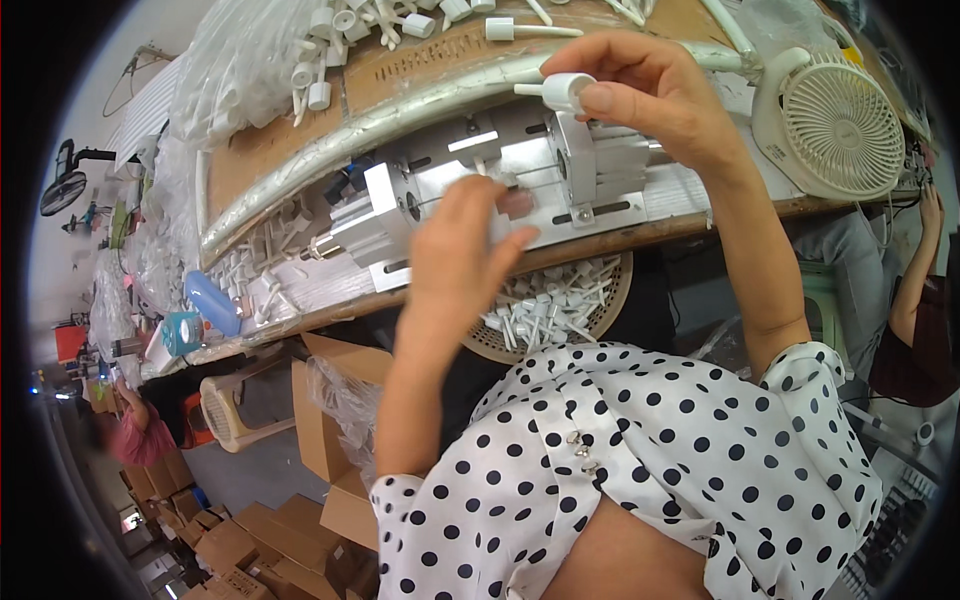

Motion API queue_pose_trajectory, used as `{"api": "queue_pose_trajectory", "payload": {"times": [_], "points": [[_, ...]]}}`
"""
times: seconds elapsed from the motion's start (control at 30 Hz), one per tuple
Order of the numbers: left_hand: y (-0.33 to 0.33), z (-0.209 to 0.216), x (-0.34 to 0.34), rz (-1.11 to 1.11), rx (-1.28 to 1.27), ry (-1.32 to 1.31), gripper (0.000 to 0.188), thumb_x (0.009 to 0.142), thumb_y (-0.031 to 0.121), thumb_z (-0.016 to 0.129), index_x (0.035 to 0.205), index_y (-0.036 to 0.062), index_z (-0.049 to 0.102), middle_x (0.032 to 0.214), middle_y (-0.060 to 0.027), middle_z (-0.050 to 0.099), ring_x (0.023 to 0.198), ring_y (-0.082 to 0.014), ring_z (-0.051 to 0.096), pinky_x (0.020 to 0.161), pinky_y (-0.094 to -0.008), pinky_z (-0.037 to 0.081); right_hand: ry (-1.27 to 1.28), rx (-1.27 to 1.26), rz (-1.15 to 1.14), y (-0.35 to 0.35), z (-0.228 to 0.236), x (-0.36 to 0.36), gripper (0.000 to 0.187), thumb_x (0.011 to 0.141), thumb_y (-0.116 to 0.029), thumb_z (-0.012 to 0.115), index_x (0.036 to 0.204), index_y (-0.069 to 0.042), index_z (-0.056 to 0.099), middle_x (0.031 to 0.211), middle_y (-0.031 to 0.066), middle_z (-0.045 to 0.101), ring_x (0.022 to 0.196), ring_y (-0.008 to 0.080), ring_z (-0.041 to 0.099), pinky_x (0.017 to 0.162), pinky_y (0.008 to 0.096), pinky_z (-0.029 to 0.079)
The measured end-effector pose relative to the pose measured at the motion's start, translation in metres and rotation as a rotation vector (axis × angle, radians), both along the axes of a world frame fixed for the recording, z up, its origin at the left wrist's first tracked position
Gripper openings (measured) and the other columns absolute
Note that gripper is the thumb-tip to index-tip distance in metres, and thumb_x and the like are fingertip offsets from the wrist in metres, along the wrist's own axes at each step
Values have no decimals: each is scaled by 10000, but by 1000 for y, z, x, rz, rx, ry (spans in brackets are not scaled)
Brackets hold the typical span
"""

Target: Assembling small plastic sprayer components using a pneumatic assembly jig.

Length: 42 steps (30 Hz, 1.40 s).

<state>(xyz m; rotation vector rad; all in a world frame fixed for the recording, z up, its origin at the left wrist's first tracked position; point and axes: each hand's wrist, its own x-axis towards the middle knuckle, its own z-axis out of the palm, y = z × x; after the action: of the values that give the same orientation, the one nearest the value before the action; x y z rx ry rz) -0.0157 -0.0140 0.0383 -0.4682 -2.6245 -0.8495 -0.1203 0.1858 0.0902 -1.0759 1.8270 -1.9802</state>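
My right hand [655, 100] is raised over the right end of a metal clamping fixture [597, 165]. Thumb and fingers are closed on a white plastic cap with a thin stem [564, 92], its stem pointing left. My left hand [455, 255] reaches over the middle of the fixture, near its small central holder [473, 146]. Motion smears the left fingers, and I cannot tell whether they grip anything. A round basket [622, 300] below the bench edge holds many similar white stemmed caps [545, 310].
Behind a wrapped, curved rail [400, 117] lie more white caps [345, 30] and plastic bags [235, 75]. A white fan [840, 125] stands at the right. Loose white parts and a blue object [212, 303] lie at the left. Cardboard boxes [270, 545] stand below; other people work at both sides.
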Motion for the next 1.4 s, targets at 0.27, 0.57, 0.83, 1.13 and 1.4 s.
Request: {"api": "queue_pose_trajectory", "payload": {"times": [0.27, 0.57, 0.83, 1.13, 1.4], "points": [[-124, 35, -112, 568, -310, 305, 232, 756, 238, 629, 950, 112, 649, 819, -86, 606, 762, -222, 588, 709, -339, 456, 518, 116, -5, -36, -29, 27, 171, 717, -130, 680, 853, -30, 646, 752, 60, 614, 745, 143, 587, 683, 270, 463], [-123, 43, -108, 521, -228, 195, 255, 744, 215, 632, 931, 44, 612, 824, -69, 605, 682, -169, 567, 637, -303, 444, 1188, 412, -128, -60, -62, 37, 63, 654, -93, 558, 646, -44, 519, 615, 54, 511, 661, 221, 534, 682, 313, 427], [-64, 39, -29, 284, 878, -54, 159, 785, 57, 611, 936, 4, 606, 763, -41, 581, 628, -79, 531, 540, -187, 406, 846, 435, -242, -61, -21, 4, 317, 692, -345, 672, 877, -92, 622, 773, 97, 614, 709, 277, 609, 635, 378, 480], [12, -30, 13, 210, 98, 224, 161, 714, 20, 618, 872, -4, 622, 1030, -135, 584, 880, -262, 594, 700, -307, 482, 884, 947, -646, -76, 5, -57, 250, 744, -234, 570, 723, 10, 619, 714, 177, 622, 689, 327, 603, 630, 395, 473], [27, -20, 11, 231, 30, 150, 157, 713, 31, 614, 857, -18, 576, 1012, -172, 571, 871, -341, 588, 739, -368, 483, 643, 287, -502, -40, 2, -2, 261, 748, -267, 645, 846, -27, 615, 702, 117, 616, 643, 246, 607, 604, 348, 490]]}}
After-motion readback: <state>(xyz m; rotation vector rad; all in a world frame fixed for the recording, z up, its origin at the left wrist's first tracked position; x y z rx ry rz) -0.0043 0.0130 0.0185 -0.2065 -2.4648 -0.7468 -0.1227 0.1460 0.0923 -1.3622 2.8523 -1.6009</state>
